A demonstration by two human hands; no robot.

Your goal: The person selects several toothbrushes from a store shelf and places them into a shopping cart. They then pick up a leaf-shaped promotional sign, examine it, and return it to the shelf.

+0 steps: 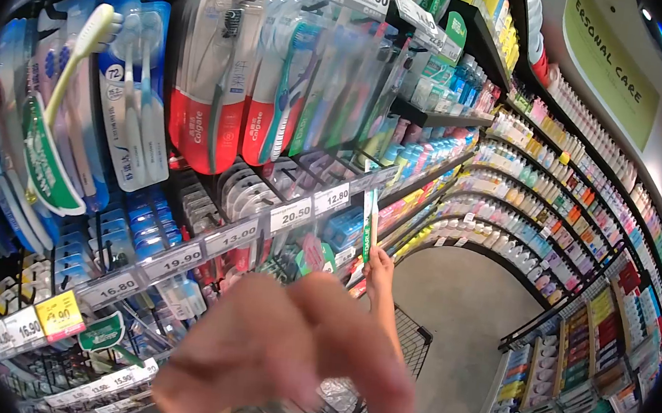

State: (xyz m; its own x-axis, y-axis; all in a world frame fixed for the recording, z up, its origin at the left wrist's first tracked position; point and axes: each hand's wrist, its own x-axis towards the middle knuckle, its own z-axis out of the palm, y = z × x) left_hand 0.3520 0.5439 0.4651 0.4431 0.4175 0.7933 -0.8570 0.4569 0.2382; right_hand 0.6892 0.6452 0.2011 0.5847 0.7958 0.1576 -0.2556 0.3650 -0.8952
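My right hand (379, 271) reaches forward, its fingers closed round the lower end of a slim green-and-white package (369, 224) with large lettering, held upright close to the shelf edge. My left hand (261, 351) is raised very near the camera, large and blurred, its fingers bent downward; it covers part of the lower shelf and of my right forearm. Packaged toothbrushes hang left of my hands, among them a red Colgate pack (207, 127) and a blue-and-white twin pack (135, 108). A big display toothbrush (68, 78) sticks out at the far left.
Price labels (296, 215) run along the shelf rail. Below, behind my left hand, is a black wire cart (414, 338). Grey floor (469, 307) lies to the right, bordered by curved shelves of bottles (507, 199) and a low display rack (572, 353). A green PERSONAL CARE sign (612, 62) hangs above.
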